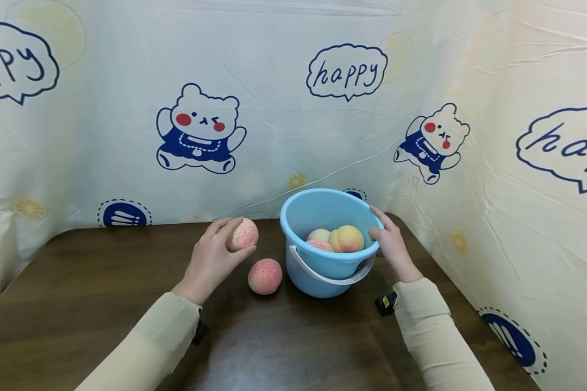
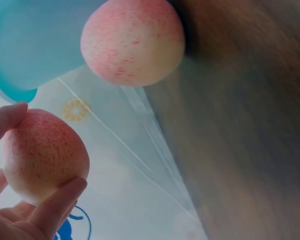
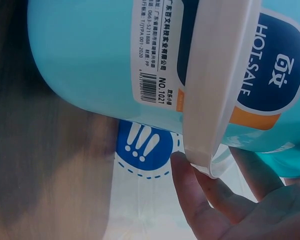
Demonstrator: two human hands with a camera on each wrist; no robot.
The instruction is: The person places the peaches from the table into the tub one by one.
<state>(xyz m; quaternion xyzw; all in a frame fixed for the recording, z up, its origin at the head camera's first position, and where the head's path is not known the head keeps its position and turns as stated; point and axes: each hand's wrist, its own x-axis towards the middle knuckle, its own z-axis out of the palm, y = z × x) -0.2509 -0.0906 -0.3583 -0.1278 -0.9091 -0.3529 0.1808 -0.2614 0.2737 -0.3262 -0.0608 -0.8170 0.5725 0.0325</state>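
Observation:
My left hand (image 1: pixel 209 264) pinches a pink-speckled peach (image 1: pixel 245 234) between thumb and fingers, left of the blue bucket (image 1: pixel 300 274). In the left wrist view this peach (image 2: pixel 46 157) shows red flecks over a cream base. A second pink peach (image 1: pixel 265 276) rests on the table beside the bucket. Several fruits lie inside the bucket, among them a yellow peach (image 1: pixel 350 239) and a pale one partly hidden. My right hand (image 1: pixel 393 244) grips the bucket's right rim. In the right wrist view its fingers (image 3: pixel 187 192) are near the white handle's end.
The bucket's white handle (image 1: pixel 330 280) hangs down across its front. Everything stands on a dark brown wooden table (image 1: pixel 127 288). A pale printed cloth (image 1: pixel 269 108) with bears and "happy" bubbles rises behind and on both sides.

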